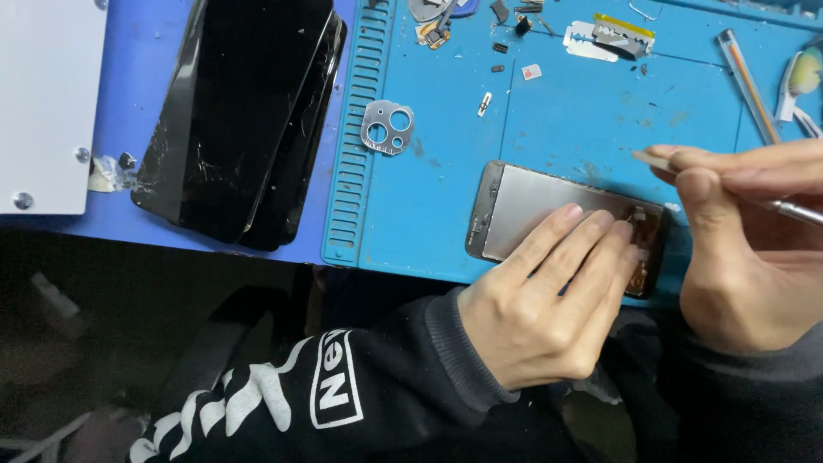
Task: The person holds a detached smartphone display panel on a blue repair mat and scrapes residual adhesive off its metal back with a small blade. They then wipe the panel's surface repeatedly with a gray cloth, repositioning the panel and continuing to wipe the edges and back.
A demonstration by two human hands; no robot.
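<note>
A phone screen assembly [523, 206] lies face down near the front edge of the blue work mat [446, 214], its metal back plate up. My left hand [549, 300] presses flat on it, fingers stretched toward its right end. My right hand [754, 249] hovers just right of the screen and grips a thin metal tool [793, 210], whose flat tip [645, 158] points left above the screen's upper right corner.
A stack of cracked black phone screens [244, 120] lies left of the mat. A metal camera-lens bracket [387, 127] sits on the mat. Small parts, a razor blade [587, 43] and a pen-like tool [747, 81] lie along the back. A white box [47, 94] stands far left.
</note>
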